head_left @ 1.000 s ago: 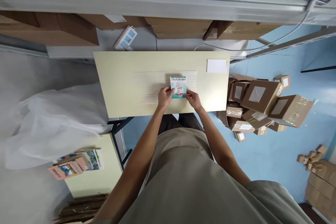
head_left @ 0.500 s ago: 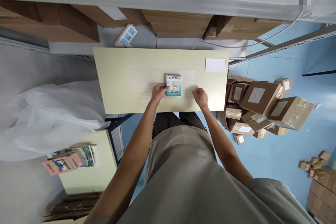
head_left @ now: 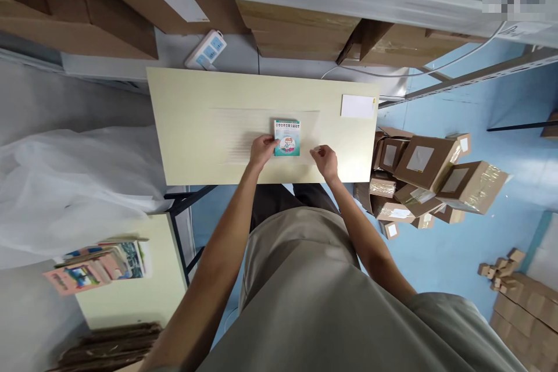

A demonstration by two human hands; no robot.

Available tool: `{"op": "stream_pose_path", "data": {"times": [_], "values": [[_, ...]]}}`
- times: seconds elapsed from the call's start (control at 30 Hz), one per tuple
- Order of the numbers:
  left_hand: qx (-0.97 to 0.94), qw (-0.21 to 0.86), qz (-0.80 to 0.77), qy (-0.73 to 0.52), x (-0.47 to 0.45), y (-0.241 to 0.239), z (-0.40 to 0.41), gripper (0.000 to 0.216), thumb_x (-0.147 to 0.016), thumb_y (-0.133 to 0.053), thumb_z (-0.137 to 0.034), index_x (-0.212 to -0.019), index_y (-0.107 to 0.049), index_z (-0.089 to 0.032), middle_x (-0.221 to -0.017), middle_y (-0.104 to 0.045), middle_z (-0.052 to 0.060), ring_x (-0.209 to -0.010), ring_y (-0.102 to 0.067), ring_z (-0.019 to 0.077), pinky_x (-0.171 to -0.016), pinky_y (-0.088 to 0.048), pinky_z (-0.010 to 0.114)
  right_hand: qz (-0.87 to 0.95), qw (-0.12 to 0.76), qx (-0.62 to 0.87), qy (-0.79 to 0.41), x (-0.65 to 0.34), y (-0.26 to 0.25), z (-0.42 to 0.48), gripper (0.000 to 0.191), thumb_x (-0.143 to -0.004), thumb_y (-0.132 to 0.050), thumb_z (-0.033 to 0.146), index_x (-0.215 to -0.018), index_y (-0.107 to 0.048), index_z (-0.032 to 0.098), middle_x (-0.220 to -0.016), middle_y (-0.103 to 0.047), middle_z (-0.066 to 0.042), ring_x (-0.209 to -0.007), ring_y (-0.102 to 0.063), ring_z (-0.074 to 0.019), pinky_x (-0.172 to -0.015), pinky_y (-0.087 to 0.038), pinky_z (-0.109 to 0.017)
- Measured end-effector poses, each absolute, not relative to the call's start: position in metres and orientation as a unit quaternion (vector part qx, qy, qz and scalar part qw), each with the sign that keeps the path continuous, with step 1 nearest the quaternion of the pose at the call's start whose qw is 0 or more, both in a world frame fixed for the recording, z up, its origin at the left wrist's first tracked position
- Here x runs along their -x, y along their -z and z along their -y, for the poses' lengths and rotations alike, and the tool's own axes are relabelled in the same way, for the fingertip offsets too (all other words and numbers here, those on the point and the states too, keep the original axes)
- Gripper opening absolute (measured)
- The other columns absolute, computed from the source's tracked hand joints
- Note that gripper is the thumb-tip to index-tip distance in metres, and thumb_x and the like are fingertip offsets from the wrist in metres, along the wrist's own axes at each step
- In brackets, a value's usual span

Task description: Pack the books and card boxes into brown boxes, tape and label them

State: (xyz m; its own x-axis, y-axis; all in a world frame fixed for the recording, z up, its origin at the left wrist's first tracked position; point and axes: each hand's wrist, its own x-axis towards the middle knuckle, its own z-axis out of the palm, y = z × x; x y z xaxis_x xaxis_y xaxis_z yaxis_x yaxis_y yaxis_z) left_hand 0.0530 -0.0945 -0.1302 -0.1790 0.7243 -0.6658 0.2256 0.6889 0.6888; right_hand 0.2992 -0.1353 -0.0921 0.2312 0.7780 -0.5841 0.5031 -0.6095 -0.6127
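Note:
A small thick book [head_left: 287, 138] with a green and white cover and a cartoon picture lies face up near the middle of the pale yellow table [head_left: 187, 128]. Beneath it spreads a thin, see-through sheet of plastic film [head_left: 242, 133], wrinkled on its left part. My left hand [head_left: 263, 150] is closed on the book's left edge, thumb on the cover. To the right of the book, my right hand [head_left: 325, 161] pinches what looks like the right edge of the film; a pale bit shows at the fingertips.
A white sheet or label stack [head_left: 358, 106] lies at the table's right. Behind stand cardboard boxes [head_left: 305, 29] and a power strip [head_left: 206, 50]. Taped cartons [head_left: 427, 160] are piled at right. At left are white plastic sheeting [head_left: 74, 180] and several books [head_left: 100, 264] on another table.
My right hand has moved a little left, closer to the book. My left hand stays at the book's left edge. The whole view has shifted slightly.

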Motion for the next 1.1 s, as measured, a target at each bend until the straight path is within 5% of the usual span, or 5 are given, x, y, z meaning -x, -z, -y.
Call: {"op": "stream_pose_path", "data": {"times": [0.3,0.43,0.63,0.93,1.1], "values": [[-0.438,0.443,-0.769,-0.146,-0.052,0.126,0.103,0.016,-0.098,-0.073,-0.031,-0.107,-0.080,-0.020,-0.114,-0.086,0.011,-0.109,-0.080,0.0286,-0.102,-0.058,0.038,0.640,0.066,0.662,-0.384,-0.226,0.078,0.135,0.014,-0.110,-0.059,0.026,-0.111,-0.072,0.024,-0.112,-0.082,-0.010,-0.108,-0.075,-0.0269,-0.093,-0.059,-0.036],[-0.426,0.409,-0.791,-0.161,-0.061,0.126,0.112,0.024,-0.108,-0.065,-0.041,-0.114,-0.075,-0.020,-0.122,-0.082,0.014,-0.109,-0.079,0.0279,-0.103,-0.058,0.039,0.691,0.015,0.631,-0.353,-0.206,0.085,0.135,0.021,-0.111,-0.056,0.018,-0.119,-0.075,0.023,-0.121,-0.082,-0.013,-0.119,-0.072,-0.0306,-0.100,-0.061,-0.040],[-0.407,0.390,-0.812,-0.152,-0.075,0.136,0.127,0.036,-0.090,-0.088,-0.045,-0.109,-0.067,-0.022,-0.115,-0.079,0.012,-0.113,-0.075,0.0315,-0.105,-0.058,0.045,0.727,-0.001,0.564,-0.391,-0.215,0.081,0.139,0.020,-0.104,-0.074,0.025,-0.123,-0.080,0.020,-0.134,-0.081,-0.015,-0.132,-0.071,-0.0349,-0.116,-0.059,-0.048],[-0.429,0.395,-0.765,-0.272,-0.070,0.161,0.132,0.025,-0.089,-0.080,-0.021,-0.113,-0.073,-0.023,-0.113,-0.075,0.009,-0.107,-0.074,0.0266,-0.105,-0.061,0.044,0.533,0.114,0.698,-0.464,-0.273,0.112,0.064,0.036,-0.108,-0.069,0.039,-0.137,-0.071,0.019,-0.133,-0.082,-0.016,-0.115,-0.082,-0.0294,-0.103,-0.065,-0.044],[-0.427,0.401,-0.765,-0.268,-0.072,0.156,0.129,0.028,-0.089,-0.076,-0.019,-0.118,-0.077,-0.021,-0.118,-0.075,0.011,-0.111,-0.076,0.0275,-0.111,-0.060,0.044,0.491,0.098,0.725,-0.472,-0.259,0.133,0.032,0.023,-0.105,-0.069,0.036,-0.120,-0.076,0.021,-0.121,-0.085,-0.012,-0.110,-0.080,-0.0275,-0.103,-0.063,-0.043]]}}
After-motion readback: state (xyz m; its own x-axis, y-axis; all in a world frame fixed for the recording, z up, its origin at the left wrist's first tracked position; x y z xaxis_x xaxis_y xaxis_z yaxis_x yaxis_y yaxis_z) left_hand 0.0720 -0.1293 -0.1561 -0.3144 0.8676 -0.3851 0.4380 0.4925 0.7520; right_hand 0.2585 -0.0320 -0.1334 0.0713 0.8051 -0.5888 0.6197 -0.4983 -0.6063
